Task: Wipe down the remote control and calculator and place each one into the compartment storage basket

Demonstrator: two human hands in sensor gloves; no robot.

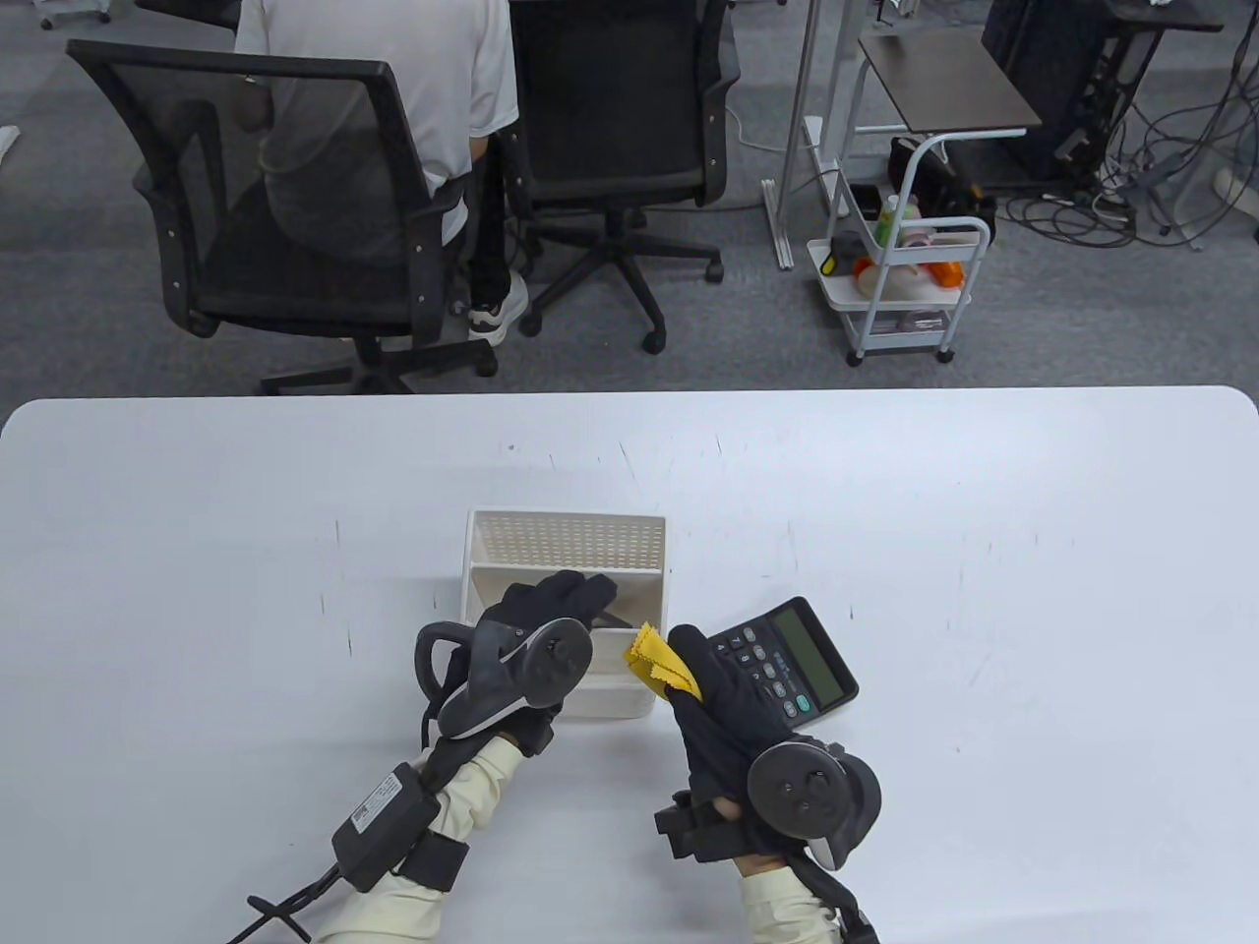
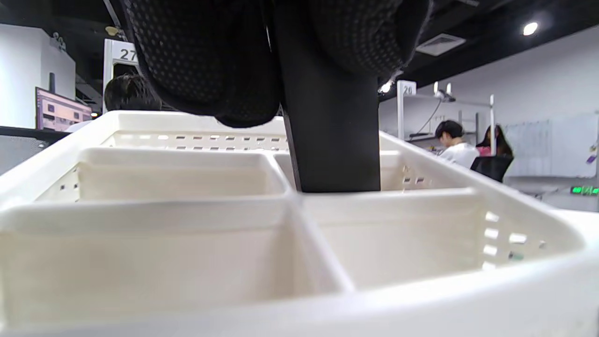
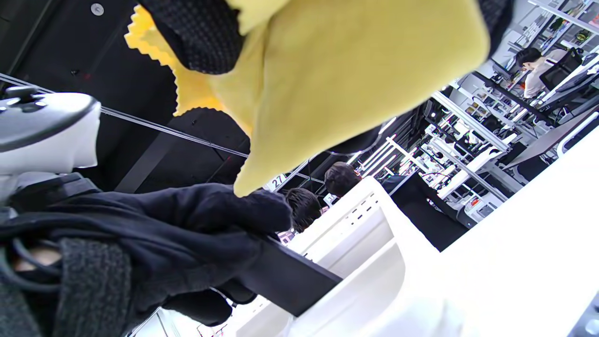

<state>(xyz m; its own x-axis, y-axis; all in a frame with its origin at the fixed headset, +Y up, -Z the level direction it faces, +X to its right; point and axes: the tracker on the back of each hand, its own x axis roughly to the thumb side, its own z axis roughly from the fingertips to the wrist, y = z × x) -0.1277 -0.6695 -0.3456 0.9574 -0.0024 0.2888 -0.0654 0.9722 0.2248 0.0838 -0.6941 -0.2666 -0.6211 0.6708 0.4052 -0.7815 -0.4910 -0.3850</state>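
White table [image 1: 984, 590]; remote control [image 2: 334, 140] half-hidden by left hand [image 1: 536, 629]

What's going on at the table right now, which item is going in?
The left hand grips the black remote control and is lowering it end-first into the white compartment storage basket; its lower end sits inside a rear compartment, behind the divider. The right hand pinches a yellow cloth just right of the basket. The calculator lies on the table under the right hand's fingers, not yet in the basket.
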